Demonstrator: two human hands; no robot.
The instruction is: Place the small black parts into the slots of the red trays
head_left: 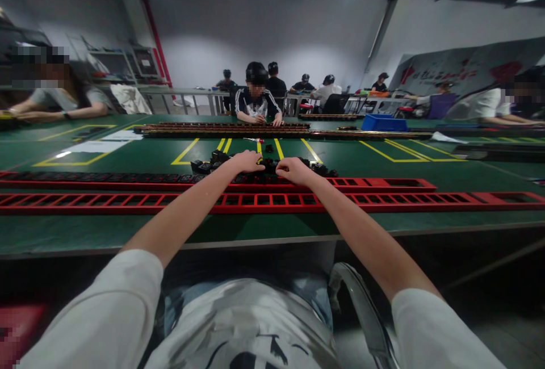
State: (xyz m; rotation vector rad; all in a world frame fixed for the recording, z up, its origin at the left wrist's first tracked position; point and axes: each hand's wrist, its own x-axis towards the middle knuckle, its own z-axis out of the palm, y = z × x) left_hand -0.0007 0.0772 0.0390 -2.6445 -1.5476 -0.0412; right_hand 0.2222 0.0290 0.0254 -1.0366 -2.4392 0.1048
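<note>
Both of my hands are over a heap of small black parts (213,160) behind two long red slotted frames. My left hand (248,161) has its fingers bent down at the parts; what is under the fingertips is hidden. My right hand (293,170) is closed in a pinch beside it, a short gap away, and anything between the fingertips is too small to name. The rear red frame (383,184) holds black pieces in its left slots. Nearer to me, the front red frame (472,201) lies parallel to it, its slots showing no black pieces.
Bundled long strips (221,129) lie across the green table (340,233), with a blue bin (384,123) to their right. Paper sheets (102,145) lie at the left. A person (256,99) works opposite, and others sit to both sides and behind.
</note>
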